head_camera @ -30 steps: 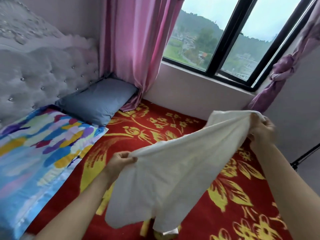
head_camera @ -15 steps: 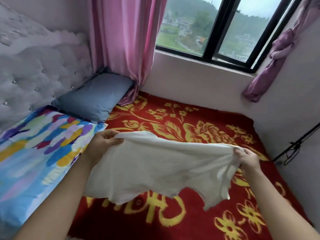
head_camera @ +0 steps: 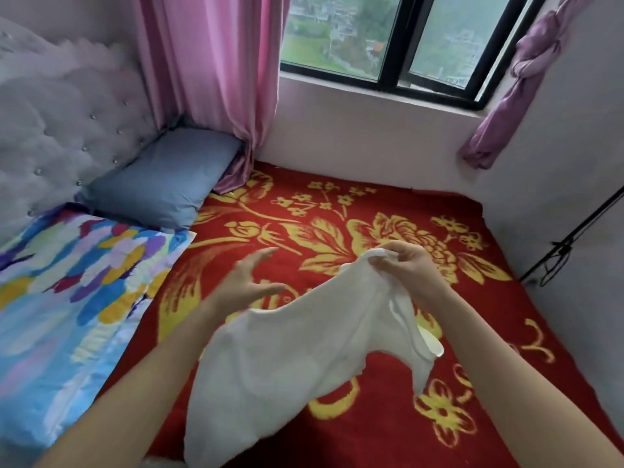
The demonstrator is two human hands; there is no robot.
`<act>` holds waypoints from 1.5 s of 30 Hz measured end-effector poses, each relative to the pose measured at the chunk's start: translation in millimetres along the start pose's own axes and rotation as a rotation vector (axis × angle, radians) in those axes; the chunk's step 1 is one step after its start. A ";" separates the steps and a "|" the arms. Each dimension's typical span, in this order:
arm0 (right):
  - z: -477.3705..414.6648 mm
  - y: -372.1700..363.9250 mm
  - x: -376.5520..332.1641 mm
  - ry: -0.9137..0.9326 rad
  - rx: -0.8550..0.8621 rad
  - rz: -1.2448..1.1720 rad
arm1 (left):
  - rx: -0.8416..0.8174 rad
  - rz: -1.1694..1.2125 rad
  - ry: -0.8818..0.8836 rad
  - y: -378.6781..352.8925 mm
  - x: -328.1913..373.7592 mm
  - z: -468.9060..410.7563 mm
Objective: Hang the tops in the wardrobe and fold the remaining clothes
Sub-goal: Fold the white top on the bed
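Hanging above the red floral blanket, the white garment is held up by one end: the right hand pinches its bunched upper corner between thumb and curled fingers. The left hand is spread wide and holds nothing, just above the cloth's upper edge. The blanket's far edge meets the wall under the window, and its right edge runs near a thin black stand. On the left it is bounded by a grey pillow and a multicoloured pillow against the tufted headboard, leaving a broad open stretch beneath both hands. The garment's long axis slants from the right hand down to the lower left, crossing in front of the left forearm, with a short flap drooping at its right side
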State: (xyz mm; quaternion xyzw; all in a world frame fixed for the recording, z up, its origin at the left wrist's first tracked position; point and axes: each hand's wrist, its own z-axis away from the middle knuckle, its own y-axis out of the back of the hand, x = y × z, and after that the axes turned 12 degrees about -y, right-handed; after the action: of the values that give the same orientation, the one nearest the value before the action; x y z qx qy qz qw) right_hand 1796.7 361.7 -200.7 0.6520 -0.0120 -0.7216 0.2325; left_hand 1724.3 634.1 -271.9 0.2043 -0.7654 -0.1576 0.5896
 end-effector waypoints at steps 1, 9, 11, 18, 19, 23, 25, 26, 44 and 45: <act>1.5 -7.7 -8.6 0.023 -0.023 0.037 | -0.084 0.057 -0.030 -12.4 13.4 -5.7; 5.9 -8.3 -24.3 0.104 -0.045 0.019 | -0.089 0.520 -0.080 -53.0 71.8 -35.4; 8.2 5.7 -6.2 0.064 -0.085 0.033 | 0.008 0.491 -0.138 -51.3 77.3 -37.6; 26.7 -19.2 64.5 -0.209 -0.264 0.251 | -0.027 0.441 -0.281 -31.4 103.1 -52.9; 25.9 -26.4 54.9 -0.154 -0.199 0.165 | -0.030 0.407 -0.295 -30.7 107.5 -56.3; 15.9 -33.6 -4.0 0.197 0.164 0.006 | 0.020 0.232 -0.331 -25.1 110.7 -66.7; 11.3 -31.6 -23.7 0.308 0.268 0.143 | 0.028 0.201 -0.314 -21.8 103.5 -66.8; 9.4 -31.1 -30.5 0.310 0.282 0.192 | 0.037 0.202 -0.294 -21.2 98.7 -66.1; -12.3 -48.6 -111.5 -0.298 0.164 -0.820 | 0.327 -0.340 -0.073 -109.7 1.3 9.9; -12.7 -45.2 -114.1 -0.282 0.198 -0.830 | 0.390 -0.265 -0.038 -107.6 0.5 6.8</act>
State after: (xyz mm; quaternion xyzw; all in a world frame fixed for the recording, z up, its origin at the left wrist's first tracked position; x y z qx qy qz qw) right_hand 1799.0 445.7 -110.4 0.5160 0.1500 -0.8310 -0.1439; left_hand 1731.2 540.6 -325.1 0.4102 -0.7587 -0.0866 0.4987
